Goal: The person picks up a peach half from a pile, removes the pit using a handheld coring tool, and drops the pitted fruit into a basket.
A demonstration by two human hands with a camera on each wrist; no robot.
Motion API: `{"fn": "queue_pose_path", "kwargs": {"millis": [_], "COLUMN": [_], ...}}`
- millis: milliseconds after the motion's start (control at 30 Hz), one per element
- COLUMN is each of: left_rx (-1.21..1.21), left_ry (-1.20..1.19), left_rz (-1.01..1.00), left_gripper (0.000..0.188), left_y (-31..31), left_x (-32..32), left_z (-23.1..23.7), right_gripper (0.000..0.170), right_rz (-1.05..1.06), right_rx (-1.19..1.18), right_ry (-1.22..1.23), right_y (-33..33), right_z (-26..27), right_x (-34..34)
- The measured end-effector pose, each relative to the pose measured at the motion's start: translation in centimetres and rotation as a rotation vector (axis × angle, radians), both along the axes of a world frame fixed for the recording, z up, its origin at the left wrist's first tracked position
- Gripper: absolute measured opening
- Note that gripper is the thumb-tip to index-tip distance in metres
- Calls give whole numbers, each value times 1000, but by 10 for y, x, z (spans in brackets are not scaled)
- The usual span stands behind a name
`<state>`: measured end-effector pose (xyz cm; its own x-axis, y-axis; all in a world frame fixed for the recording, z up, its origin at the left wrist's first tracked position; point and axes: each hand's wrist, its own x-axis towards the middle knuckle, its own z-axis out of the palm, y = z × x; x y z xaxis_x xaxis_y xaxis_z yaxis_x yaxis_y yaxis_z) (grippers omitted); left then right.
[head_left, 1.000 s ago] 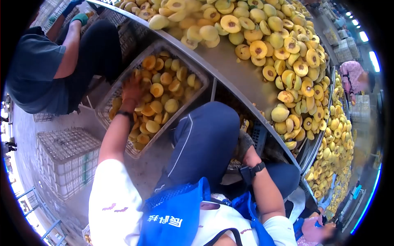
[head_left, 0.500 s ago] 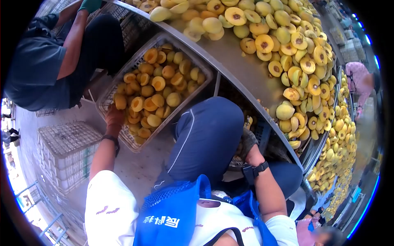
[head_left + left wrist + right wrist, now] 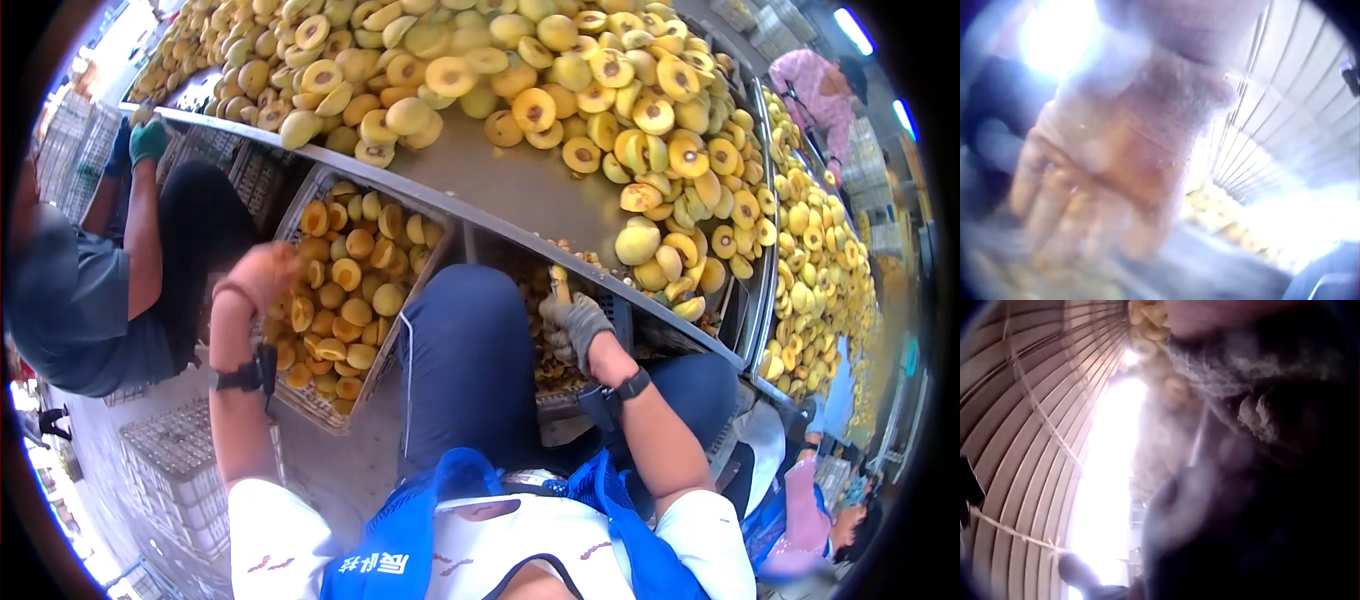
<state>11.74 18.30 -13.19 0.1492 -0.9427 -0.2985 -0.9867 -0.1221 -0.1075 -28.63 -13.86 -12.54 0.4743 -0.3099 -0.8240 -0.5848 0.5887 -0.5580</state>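
Note:
My left hand, in an orange-toned glove, is above the left side of a white plastic crate of pitted yellow peach halves. It is blurred in the head view. In the left wrist view its fingers hang loosely bent, with nothing visible in them. My right hand, in a grey glove, grips a slim tool with a yellowish end that points up, beside my right knee and just below the table edge. A thin metal shaft shows in the dark right wrist view.
A metal table with a raised rim bears a heap of peach halves, many with pits. Scraps lie below it. Stacked white crates stand at left. A person in dark clothes sits at left; others are at right.
My left hand has gone from among the peach halves to the crate's left edge and then up over it. My right hand has risen toward the table edge with the tool. The head view has shifted.

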Motion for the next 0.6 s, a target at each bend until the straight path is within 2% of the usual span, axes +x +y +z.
{"fn": "queue_pose_path", "kwargs": {"millis": [33,67,133,167,200,267,300,333,400,433,467,533,567,600], "left_rx": [-235,-503,-704,-633,-559,-488,-412,-392,-238,-276,-496,-530,-655,-713], "left_ry": [-179,488,481,384,286,294,313,385,241,8,61,136,251,510], "left_rz": [-30,567,750,770,793,814,837,774,621,472,391,324,358,421], "left_gripper": [10,24,37,43,49,51,55,58,56,49,42,41,42,42], "left_y": [-44,-98,-171,-196,-216,-242,-250,-249,-249,-248,-246,-248,-250,-254], "left_x": [4,-19,-20,-12,-6,10,9,6,-31,-57,-48,-55,-65,-80], "left_z": [11,53,71,67,55,37,38,39,51,48,14,19,24,35], "right_gripper": [14,14,11,14,14,16,22,26,26,31,29,22,22,19], "right_rz": [-172,-185,-143,-121,-123,-391,-414,-539,-508,-494,-450,-331,-339,-294], "right_rx": [336,324,265,263,260,727,510,409,527,722,766,536,539,321], "right_ry": [-263,-273,-178,-156,-168,-487,-398,-377,-498,-496,-516,-442,-465,-455], "right_y": [-5,-5,-4,-8,-14,-31,-21,-4,5,5,7,17,21,23], "right_z": [-7,-4,3,17,4,-36,-16,-3,-14,-19,-9,19,35,51], "right_x": [-14,-17,-16,-17,-21,-37,-31,-26,-37,-38,-39,-41,-39,-37]}}
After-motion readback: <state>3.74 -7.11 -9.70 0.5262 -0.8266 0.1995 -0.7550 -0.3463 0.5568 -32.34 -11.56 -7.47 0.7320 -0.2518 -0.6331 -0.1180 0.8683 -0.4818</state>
